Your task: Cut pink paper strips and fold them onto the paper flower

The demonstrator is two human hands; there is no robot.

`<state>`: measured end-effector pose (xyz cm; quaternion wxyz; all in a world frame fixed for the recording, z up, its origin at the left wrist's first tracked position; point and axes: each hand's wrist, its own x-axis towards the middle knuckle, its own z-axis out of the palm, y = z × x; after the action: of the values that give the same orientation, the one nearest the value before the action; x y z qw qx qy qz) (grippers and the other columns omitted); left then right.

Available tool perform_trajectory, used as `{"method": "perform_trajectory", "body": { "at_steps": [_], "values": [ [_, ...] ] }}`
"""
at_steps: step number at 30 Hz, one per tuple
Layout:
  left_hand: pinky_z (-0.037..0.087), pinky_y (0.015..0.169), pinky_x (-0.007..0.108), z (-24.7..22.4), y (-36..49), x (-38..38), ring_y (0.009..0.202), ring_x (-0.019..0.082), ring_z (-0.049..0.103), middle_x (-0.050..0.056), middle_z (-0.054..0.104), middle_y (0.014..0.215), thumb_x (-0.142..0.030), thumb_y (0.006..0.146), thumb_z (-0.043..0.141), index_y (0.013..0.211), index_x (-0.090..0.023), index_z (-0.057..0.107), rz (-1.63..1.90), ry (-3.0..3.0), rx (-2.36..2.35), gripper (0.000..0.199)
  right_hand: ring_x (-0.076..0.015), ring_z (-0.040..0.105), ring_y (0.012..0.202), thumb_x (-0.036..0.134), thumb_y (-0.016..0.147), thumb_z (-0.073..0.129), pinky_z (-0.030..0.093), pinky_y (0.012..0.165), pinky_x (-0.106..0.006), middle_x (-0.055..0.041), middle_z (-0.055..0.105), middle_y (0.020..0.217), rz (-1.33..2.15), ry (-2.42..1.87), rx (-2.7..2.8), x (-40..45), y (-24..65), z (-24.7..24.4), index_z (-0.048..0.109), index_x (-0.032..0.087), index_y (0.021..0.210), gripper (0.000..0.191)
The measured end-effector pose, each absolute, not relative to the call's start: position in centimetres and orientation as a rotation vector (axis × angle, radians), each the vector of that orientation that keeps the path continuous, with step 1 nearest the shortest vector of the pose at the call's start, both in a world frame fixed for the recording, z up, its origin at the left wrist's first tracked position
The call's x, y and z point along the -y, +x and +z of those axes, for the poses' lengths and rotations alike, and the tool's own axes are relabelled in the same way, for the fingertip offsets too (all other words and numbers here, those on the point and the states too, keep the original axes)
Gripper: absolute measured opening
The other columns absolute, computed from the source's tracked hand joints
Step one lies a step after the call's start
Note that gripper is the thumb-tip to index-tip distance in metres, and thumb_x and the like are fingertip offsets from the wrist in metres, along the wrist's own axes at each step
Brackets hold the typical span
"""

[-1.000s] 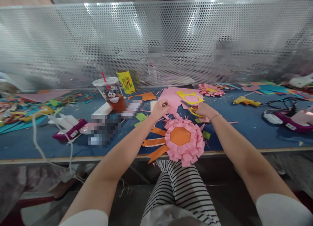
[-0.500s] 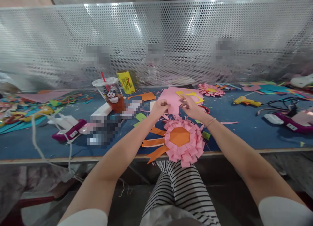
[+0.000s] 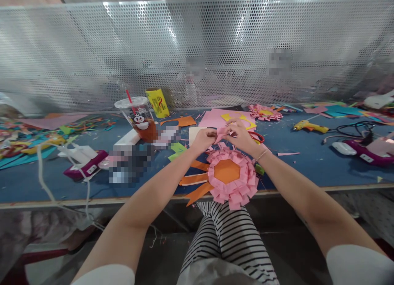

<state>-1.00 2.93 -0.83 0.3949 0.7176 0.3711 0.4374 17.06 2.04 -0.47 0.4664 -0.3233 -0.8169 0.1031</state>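
Note:
Above the paper flower, my left hand and my right hand pinch a small folded piece of pink paper between them. Right below lies a pink paper flower with a hexagonal orange centre, overhanging the table's front edge. Orange paper strips stick out from its left side. Behind the hands is a pink paper sheet, with a yellow paper cutout on top. Red scissor handles show partly beside my right wrist.
A drink cup with a red straw and a yellow can-like container stand back left. Purple power strips lie on both sides. A yellow glue gun rests at right. A perforated metal screen closes off the back.
My hands have come closer together. The pink paper between them, flat before, is now folded up, and my right hand's fingers have closed on it.

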Motion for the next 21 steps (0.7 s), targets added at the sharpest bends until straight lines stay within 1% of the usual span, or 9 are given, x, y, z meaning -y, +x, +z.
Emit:
{"method": "perform_trajectory", "body": {
  "at_steps": [3, 5, 8, 10, 12, 14, 17, 21],
  "values": [
    [0.042, 0.060, 0.021, -0.58, -0.93, -2.71, 0.064, 0.011, 0.055, 0.000, 0.062, 0.066, -0.011, 0.054, 0.052, 0.079, -0.011, 0.066, 1.141, 1.811, -0.901, 0.028, -0.0191, 0.050, 0.102, 0.033, 0.075, 0.060, 0.044, 0.086, -0.034, -0.0082, 0.051, 0.107, 0.339, -0.851, 1.941, -1.78, 16.80, -0.31, 0.058, 0.018, 0.077, 0.015],
    [0.043, 0.063, 0.022, -0.46, -0.83, -2.56, 0.066, 0.011, 0.055, 0.000, 0.061, 0.066, -0.012, 0.055, 0.054, 0.077, -0.011, 0.066, 1.171, 1.803, -0.892, 0.025, -0.0184, 0.051, 0.102, 0.033, 0.076, 0.059, 0.044, 0.083, -0.032, -0.0082, 0.052, 0.106, 0.390, -0.852, 1.937, -1.74, 16.70, -0.22, 0.057, 0.018, 0.074, 0.015],
    [0.044, 0.062, 0.022, -0.32, -0.68, -2.41, 0.062, 0.010, 0.054, -0.001, 0.057, 0.064, -0.016, 0.060, 0.055, 0.074, -0.013, 0.064, 1.208, 1.744, -0.902, 0.016, -0.0174, 0.053, 0.095, 0.031, 0.075, 0.059, 0.044, 0.080, -0.031, -0.0065, 0.056, 0.095, 0.406, -0.809, 1.929, -1.89, 16.63, -0.17, 0.053, 0.018, 0.069, 0.015],
    [0.045, 0.059, 0.023, -0.23, -0.57, -2.31, 0.056, 0.008, 0.050, -0.003, 0.051, 0.059, -0.023, 0.065, 0.056, 0.073, -0.014, 0.061, 1.223, 1.647, -0.923, 0.013, -0.0168, 0.054, 0.090, 0.030, 0.075, 0.059, 0.043, 0.078, -0.030, -0.0047, 0.057, 0.086, 0.393, -0.779, 1.922, -2.00, 16.63, -0.17, 0.051, 0.019, 0.067, 0.016],
    [0.047, 0.057, 0.024, -0.15, -0.47, -2.18, 0.053, 0.008, 0.049, -0.004, 0.048, 0.058, -0.033, 0.067, 0.058, 0.076, -0.015, 0.060, 1.199, 1.546, -0.924, 0.020, -0.0156, 0.054, 0.082, 0.029, 0.074, 0.060, 0.043, 0.072, -0.029, -0.0034, 0.056, 0.081, 0.382, -0.784, 1.911, -2.05, 16.64, -0.17, 0.051, 0.019, 0.068, 0.015],
    [0.048, 0.057, 0.025, -0.10, -0.39, -2.03, 0.054, 0.008, 0.052, -0.003, 0.052, 0.064, -0.039, 0.065, 0.062, 0.081, -0.015, 0.058, 1.161, 1.490, -0.903, 0.029, -0.0142, 0.052, 0.074, 0.029, 0.074, 0.059, 0.042, 0.067, -0.027, -0.0025, 0.056, 0.078, 0.375, -0.811, 1.898, -2.03, 16.66, -0.18, 0.052, 0.019, 0.070, 0.013],
    [0.049, 0.058, 0.026, -0.11, -0.36, -1.89, 0.057, 0.009, 0.057, -0.001, 0.057, 0.075, -0.040, 0.060, 0.069, 0.087, -0.016, 0.056, 1.147, 1.491, -0.872, 0.038, -0.0128, 0.049, 0.066, 0.029, 0.075, 0.058, 0.040, 0.062, -0.027, -0.0010, 0.054, 0.072, 0.374, -0.847, 1.884, -1.97, 16.68, -0.18, 0.052, 0.019, 0.069, 0.013],
    [0.047, 0.057, 0.024, -0.15, -0.37, -1.88, 0.057, 0.009, 0.056, 0.000, 0.057, 0.074, -0.037, 0.059, 0.071, 0.084, -0.014, 0.056, 1.171, 1.576, -0.848, 0.037, -0.0125, 0.048, 0.065, 0.030, 0.073, 0.060, 0.041, 0.061, -0.027, -0.0004, 0.052, 0.071, 0.429, -0.861, 1.852, -2.05, 16.69, -0.28, 0.052, 0.018, 0.070, 0.014]
  ]
}}
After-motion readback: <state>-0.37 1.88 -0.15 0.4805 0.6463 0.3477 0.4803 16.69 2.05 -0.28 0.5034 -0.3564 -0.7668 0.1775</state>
